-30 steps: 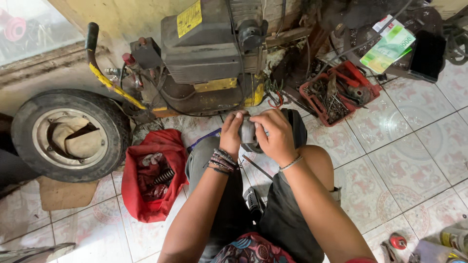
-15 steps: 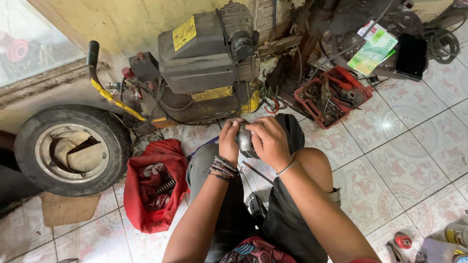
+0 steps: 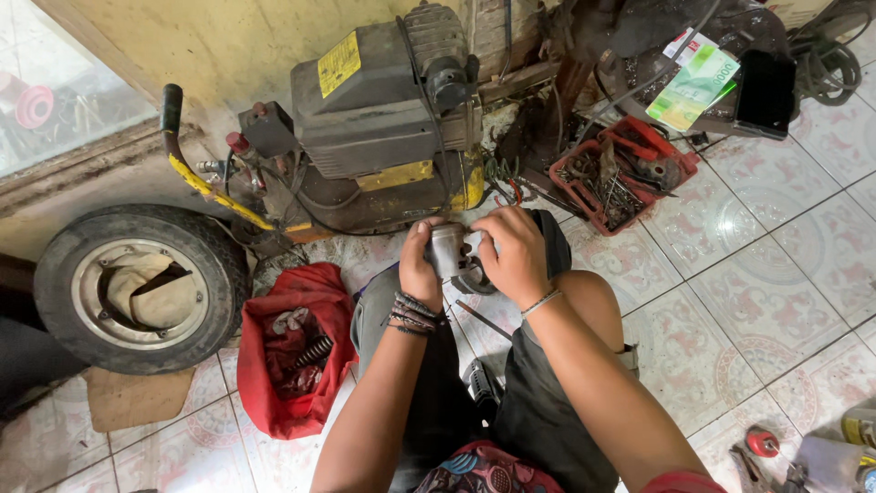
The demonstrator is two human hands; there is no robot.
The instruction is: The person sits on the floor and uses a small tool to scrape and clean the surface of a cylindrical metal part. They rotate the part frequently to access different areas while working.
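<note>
A: Holding pose, both hands up between the knees. Left hand (image 3: 422, 267) is wrapped around a small grey metal cylindrical part (image 3: 447, 250); right hand (image 3: 516, 256) closes on the same part from the right side, fingers curled over its far edge.

B: So both clenched on it?

A: Yes, both grasping the grey part, which sits off the floor, just near of the dark grey and yellow engine unit (image 3: 383, 119). Whether the right fingers twist or only steady it, cannot tell.

B: Progress?

A: Judging from this frame, mid-work. The part is loose from any machine and in hand; nothing looks fitted back. A thin metal rod (image 3: 484, 319) lies on the tile under the wrists, untouched. A dark tool body (image 3: 482, 383) rests between the legs, also untouched.

B: Surroundings?

A: Left: a black rubber tyre on a metal rim (image 3: 137, 288), with a red cloth bag of springs and small parts (image 3: 294, 351) just beside it. Far right: a red plastic tray of loose bolts and tools (image 3: 620, 173), a black phone (image 3: 765, 91), and a green paper packet (image 3: 693, 87). Patterned white floor tiles (image 3: 766, 301) throughout.

B: What is left?

A: Can't tell beyond this: the part is not set down or mounted anywhere yet.
</note>
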